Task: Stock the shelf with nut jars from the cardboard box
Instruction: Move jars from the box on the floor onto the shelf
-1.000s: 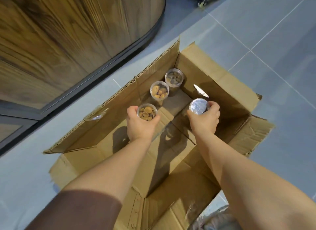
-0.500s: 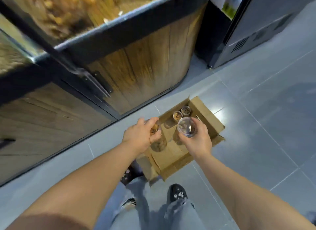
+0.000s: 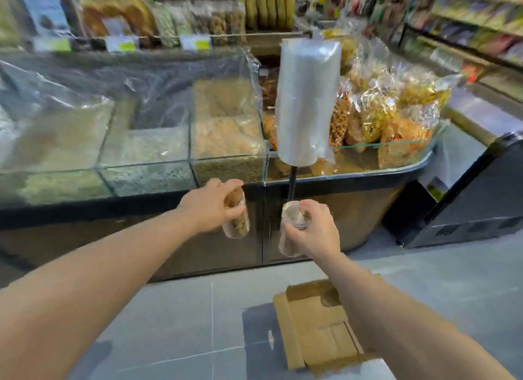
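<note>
Fingers and thumb of the left hand [image 3: 209,207] are curled round the upper part of the left-hand jar [image 3: 237,227], a clear jar filled with brown nuts; its base hangs free below the hand. Just beside it, apart and not touching, the right-hand jar [image 3: 288,244] is gripped near its top by the right hand [image 3: 314,232], with paler contents seen through the blurred wall. Both jars are held in the air in front of the dark edge of a display counter [image 3: 353,198].

Directly beyond the left hand, glass bins [image 3: 226,142] of loose dry goods are set side by side on the counter. Above the right hand, a black pole [image 3: 292,181] is seen rising to a roll of plastic bags [image 3: 307,102] – upright, with one bag hanging loose. Further right of the grip, cellophane snack packs [image 3: 390,108] are heaped behind a low glass rim.

Below the right forearm, nearer the person, the cardboard box [image 3: 314,326] lies open on the grey tiled floor [image 3: 184,323] – partly hidden by the arm, its contents too blurred to be told. Well off to the right, a black cabinet [image 3: 475,198] is stood on the floor.
</note>
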`<state>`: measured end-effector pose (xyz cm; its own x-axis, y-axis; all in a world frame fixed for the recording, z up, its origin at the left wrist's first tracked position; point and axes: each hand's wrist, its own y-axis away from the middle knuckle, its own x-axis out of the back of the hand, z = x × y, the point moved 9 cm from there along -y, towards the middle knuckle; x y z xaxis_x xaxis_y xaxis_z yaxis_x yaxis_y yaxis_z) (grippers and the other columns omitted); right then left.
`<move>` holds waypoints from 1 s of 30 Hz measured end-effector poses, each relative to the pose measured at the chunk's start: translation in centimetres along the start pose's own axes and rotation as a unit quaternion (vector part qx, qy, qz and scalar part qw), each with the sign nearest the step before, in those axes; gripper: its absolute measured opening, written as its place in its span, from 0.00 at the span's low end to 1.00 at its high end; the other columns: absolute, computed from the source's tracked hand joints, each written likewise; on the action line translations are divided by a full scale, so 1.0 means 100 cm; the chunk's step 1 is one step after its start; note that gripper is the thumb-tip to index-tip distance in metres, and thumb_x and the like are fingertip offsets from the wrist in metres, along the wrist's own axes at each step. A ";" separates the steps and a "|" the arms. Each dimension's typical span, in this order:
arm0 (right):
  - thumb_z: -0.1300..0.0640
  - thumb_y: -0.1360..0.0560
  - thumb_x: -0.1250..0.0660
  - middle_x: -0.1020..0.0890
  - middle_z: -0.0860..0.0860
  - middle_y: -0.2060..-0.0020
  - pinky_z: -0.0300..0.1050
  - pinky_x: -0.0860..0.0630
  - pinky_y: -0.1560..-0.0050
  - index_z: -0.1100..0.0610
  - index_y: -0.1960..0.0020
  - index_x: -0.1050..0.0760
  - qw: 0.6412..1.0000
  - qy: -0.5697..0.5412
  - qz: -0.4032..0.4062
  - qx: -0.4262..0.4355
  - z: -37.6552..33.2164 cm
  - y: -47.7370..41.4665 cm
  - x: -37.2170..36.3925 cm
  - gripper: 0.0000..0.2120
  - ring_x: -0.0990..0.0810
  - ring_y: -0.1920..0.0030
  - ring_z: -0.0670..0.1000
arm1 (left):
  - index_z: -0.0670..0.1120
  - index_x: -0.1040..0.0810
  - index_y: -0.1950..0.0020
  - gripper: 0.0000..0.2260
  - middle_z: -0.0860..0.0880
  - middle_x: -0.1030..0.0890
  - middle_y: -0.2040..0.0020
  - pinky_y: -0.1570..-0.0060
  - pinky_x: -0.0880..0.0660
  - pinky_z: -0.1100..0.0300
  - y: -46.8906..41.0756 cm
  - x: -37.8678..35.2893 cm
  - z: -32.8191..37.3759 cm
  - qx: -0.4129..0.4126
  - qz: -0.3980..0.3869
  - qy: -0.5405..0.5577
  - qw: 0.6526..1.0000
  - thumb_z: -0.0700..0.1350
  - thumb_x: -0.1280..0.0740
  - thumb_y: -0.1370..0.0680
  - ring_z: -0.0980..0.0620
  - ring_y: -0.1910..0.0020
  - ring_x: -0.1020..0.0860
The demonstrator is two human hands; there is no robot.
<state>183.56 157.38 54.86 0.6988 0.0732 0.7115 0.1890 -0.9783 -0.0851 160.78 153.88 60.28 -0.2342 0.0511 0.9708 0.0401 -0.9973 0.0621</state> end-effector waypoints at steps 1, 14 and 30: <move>0.42 0.32 0.28 0.28 0.46 0.42 0.42 0.29 0.47 0.47 0.37 0.31 1.000 -0.001 0.006 0.019 -0.028 -0.002 -0.006 0.27 0.28 0.43 0.48 | 0.62 0.42 0.28 0.27 0.48 0.30 0.38 0.48 0.24 0.49 0.008 0.023 -0.018 0.002 0.021 0.005 1.000 0.65 0.41 0.25 0.44 0.44 0.24; 0.42 0.32 0.28 0.28 0.45 0.44 0.45 0.28 0.45 0.44 0.39 0.31 0.989 -0.064 0.071 0.116 -0.242 -0.074 -0.026 0.25 0.28 0.43 0.48 | 0.58 0.34 0.32 0.28 0.51 0.26 0.38 0.49 0.23 0.50 0.010 0.179 -0.150 0.036 0.130 0.032 0.990 0.68 0.39 0.30 0.49 0.47 0.23; 0.43 0.33 0.27 0.25 0.48 0.46 0.47 0.28 0.45 0.47 0.44 0.28 0.979 -0.030 0.136 0.147 -0.296 -0.310 -0.019 0.21 0.29 0.44 0.48 | 0.57 0.32 0.32 0.32 0.52 0.25 0.38 0.52 0.24 0.53 -0.203 0.276 -0.165 -0.019 0.176 -0.023 0.984 0.73 0.41 0.31 0.50 0.43 0.24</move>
<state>155.94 181.83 76.76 0.7890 -0.1629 0.5924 0.1735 -0.8659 -0.4692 137.50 174.64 81.95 -0.1687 -0.2957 0.9403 0.0748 -0.9550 -0.2869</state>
